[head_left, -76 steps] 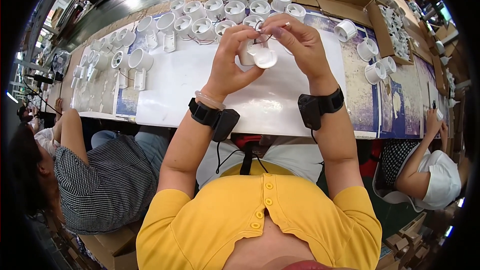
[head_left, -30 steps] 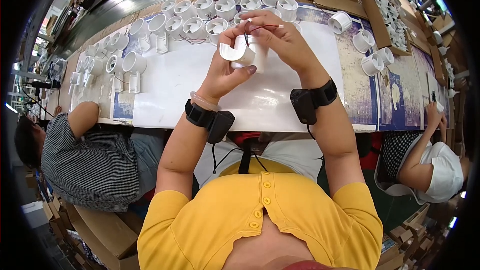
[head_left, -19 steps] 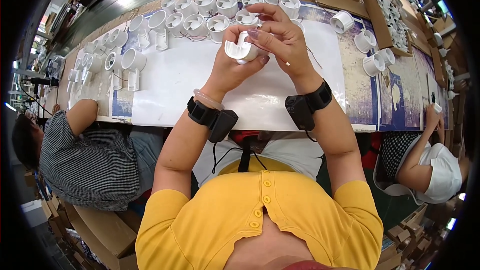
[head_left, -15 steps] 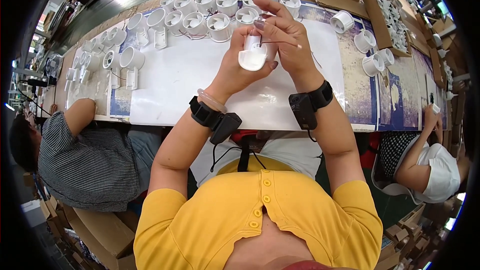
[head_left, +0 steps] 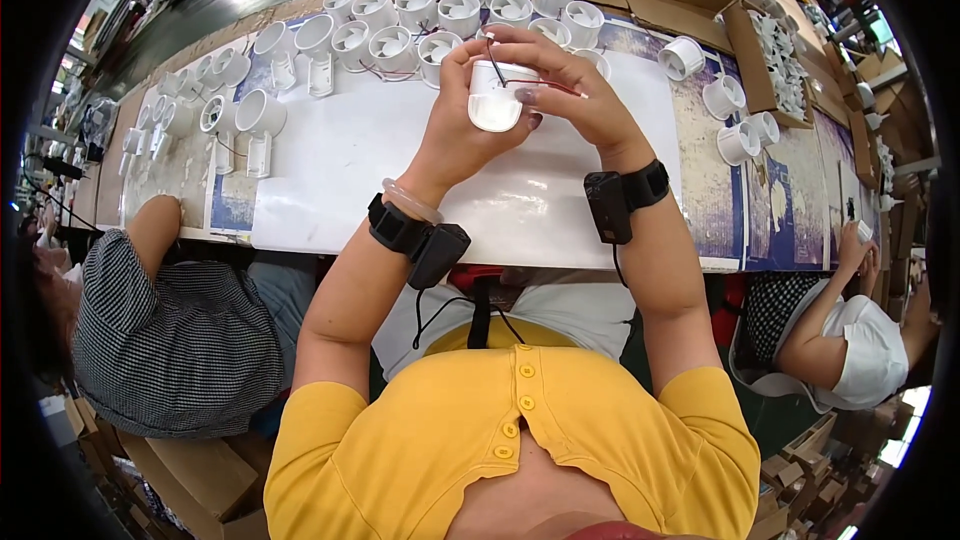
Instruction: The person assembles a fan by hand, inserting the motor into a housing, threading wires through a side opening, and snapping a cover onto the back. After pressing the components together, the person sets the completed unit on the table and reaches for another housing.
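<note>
1. The near edge of the table (head_left: 708, 225) passes under both forearms; the housing (head_left: 494, 112) is held up over the table, well in from that edge.
2. Open white sheet (head_left: 345, 165) stretches left of the hands and under the wrists, with a narrower strip to the right of the right wrist.
3. Room is tighter on the far side: fan cups (head_left: 459, 14) stand in close rows there. The fingers overlap the nearest ones in view; whether they touch, I cannot tell.
4. Legged cups (head_left: 260, 112) stand at the sheet's left side. Past its right side, loose cups (head_left: 739, 142) lie tilted near a box (head_left: 748, 58) of small white parts.
5. The left hand (head_left: 462, 128) grasps the housing from the left, fingers wrapped behind it and thumb brought round the near side.
6. The right hand (head_left: 588, 100) arches over from the right, fingers bent across the top, thumb against the front. Whether it pinches the wire (head_left: 556, 88) or only steadies the housing, I cannot tell.
7. The red-and-dark wire crosses the housing's front and trails right, under the right fingers.
8. Both forearms reach up and inward, elbows bent wide, each wrist carrying a black strapped unit.
9. Other people sit well apart from the hands, at either side.
</note>
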